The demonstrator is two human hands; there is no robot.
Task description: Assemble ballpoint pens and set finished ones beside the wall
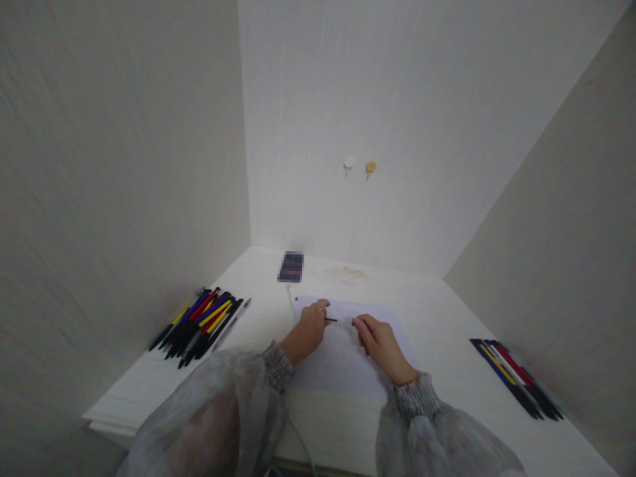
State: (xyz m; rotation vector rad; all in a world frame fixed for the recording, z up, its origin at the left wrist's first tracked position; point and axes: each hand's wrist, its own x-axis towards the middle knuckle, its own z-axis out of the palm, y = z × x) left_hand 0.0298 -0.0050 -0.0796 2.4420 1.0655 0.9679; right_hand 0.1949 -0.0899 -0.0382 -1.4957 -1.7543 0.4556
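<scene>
A sheet of white paper lies on the table under both hands. My left hand, with a ring on one finger, is closed around a pen whose thin dark end sticks out to the right. Most of that pen is hidden in the fingers. Facing it across a small gap, my right hand pinches a small dark piece between thumb and forefinger. It looks like a pen cap, but it is too small to be sure. Both hands are over the upper part of the sheet.
A pile of pens in several colours lies on the left, beside a clear pen. More pens lie in a row on the right. A blurred dark device with a cable stands behind. Two hooks, white and yellow, are on the wall.
</scene>
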